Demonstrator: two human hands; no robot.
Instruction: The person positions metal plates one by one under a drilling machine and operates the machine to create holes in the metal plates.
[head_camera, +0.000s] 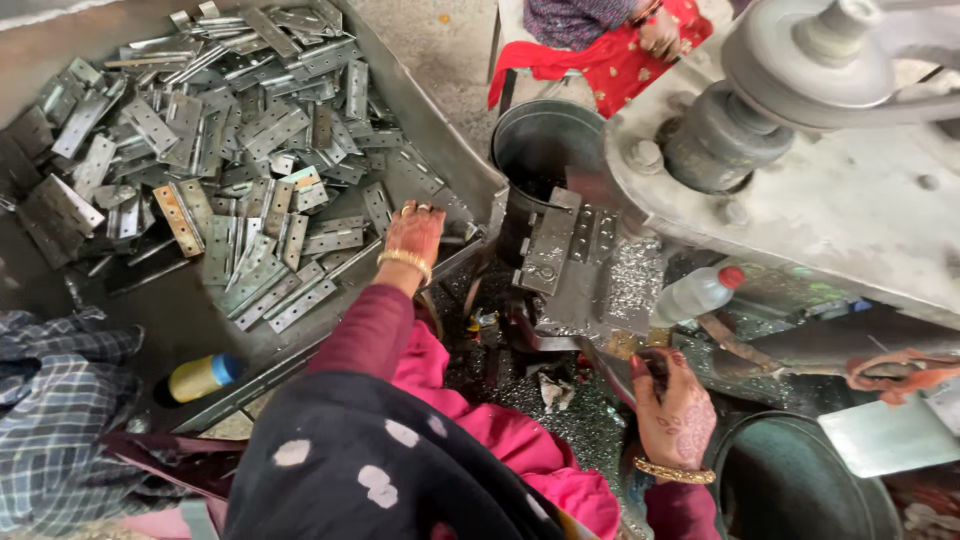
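Note:
My left hand (414, 232) reaches into a big metal tray (440, 140) and rests, fingers bent down, on the near edge of a heap of grey metal hinge plates (230, 130). Whether it grips a plate I cannot tell. My right hand (676, 412) is low at the right, closed around a dark handle (655, 365) beside the press. Between my hands stands the press die block (562, 240), with a hinge plate lying on it. Both wrists carry gold bangles, and my sleeves are pink.
A large grey press body with a flywheel (800, 60) fills the upper right. A dark bucket (545, 145) stands behind the die. A plastic bottle with a red cap (695, 295) lies by the press. Another person in red sits behind (620, 50). A round bin (800, 485) is bottom right.

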